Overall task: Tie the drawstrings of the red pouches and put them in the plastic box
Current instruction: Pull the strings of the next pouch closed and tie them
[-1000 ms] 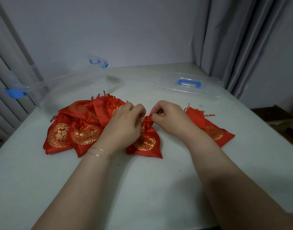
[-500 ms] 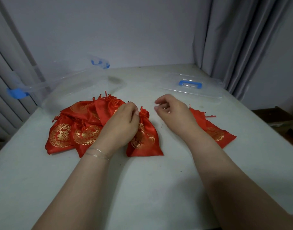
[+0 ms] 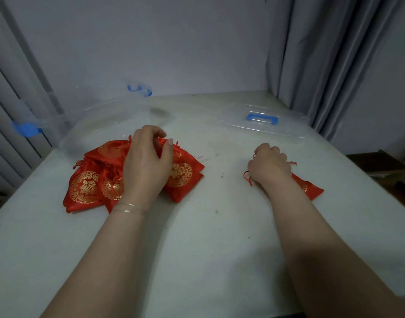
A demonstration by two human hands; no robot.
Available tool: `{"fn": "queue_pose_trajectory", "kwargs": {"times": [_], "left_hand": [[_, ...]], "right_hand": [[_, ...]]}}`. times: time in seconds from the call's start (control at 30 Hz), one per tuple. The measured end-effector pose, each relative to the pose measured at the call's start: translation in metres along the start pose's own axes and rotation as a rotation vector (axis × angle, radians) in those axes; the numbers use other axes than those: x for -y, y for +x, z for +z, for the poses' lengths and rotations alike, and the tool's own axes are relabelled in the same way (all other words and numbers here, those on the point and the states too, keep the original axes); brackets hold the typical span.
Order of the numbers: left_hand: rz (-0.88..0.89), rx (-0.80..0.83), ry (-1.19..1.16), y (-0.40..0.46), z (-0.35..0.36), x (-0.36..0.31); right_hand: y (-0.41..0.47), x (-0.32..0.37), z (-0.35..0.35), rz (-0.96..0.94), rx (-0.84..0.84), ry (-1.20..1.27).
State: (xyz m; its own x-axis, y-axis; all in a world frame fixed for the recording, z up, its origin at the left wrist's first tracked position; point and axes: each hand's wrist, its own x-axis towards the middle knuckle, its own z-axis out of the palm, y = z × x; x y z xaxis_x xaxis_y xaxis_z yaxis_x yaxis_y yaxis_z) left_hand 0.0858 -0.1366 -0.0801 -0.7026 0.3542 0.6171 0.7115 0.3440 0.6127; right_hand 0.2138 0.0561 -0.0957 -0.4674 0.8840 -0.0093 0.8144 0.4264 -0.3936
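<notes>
Head view, largest first: the white table fills the lower frame, running up to a pale wall and grey curtains; on it, at upper left of the frame, stands the clear plastic box with blue latches, and no red shows inside it — so by my reading no pouch has been boxed yet; its clear lid with a blue handle lies flat at upper right, well apart from the box; just in front of the box sits the heap of red pouches, gold-printed, overlapping one another, with a further pouch lying at the heap's right edge, its gathered neck pointing up the frame; a single pouch lies apart at right of centre, largely hidden under the wrist; the left hand rests over the heap with fingers curled, thumb and fingertips closing at the neck of that right-edge pouch, though whether it truly pinches the fabric I cannot tell; the right hand is curled over the lone pouch, its fingers bunched about the drawstring, whose red tassel ends poke out on both sides; the two hands are well apart; whether any pouch is already knotted is too small to judge — most of the tying, and all of the boxing, looks to be still ahead.
</notes>
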Motion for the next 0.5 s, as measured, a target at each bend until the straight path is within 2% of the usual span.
{"fn": "queue_pose_trajectory", "kwargs": {"times": [0.07, 0.2, 0.37, 0.43, 0.5], "left_hand": [[0.037, 0.057, -0.127, -0.004, 0.002, -0.008], [-0.056, 0.236, -0.35, -0.012, 0.011, -0.017], [-0.355, 0.589, -0.609, -0.016, 0.019, -0.026], [-0.384, 0.698, -0.625, -0.017, 0.022, -0.025], [-0.439, 0.73, -0.672, -0.018, 0.025, -0.024]], "right_hand": [[0.002, -0.002, 0.0, 0.011, -0.017, 0.049], [0.004, -0.006, 0.001, -0.024, -0.092, 0.161], [-0.003, 0.011, 0.001, -0.271, -0.279, 0.523], [-0.015, 0.025, 0.001, -0.365, -0.247, 0.72], [-0.028, 0.037, 0.005, -0.49, -0.207, 0.8]]}}
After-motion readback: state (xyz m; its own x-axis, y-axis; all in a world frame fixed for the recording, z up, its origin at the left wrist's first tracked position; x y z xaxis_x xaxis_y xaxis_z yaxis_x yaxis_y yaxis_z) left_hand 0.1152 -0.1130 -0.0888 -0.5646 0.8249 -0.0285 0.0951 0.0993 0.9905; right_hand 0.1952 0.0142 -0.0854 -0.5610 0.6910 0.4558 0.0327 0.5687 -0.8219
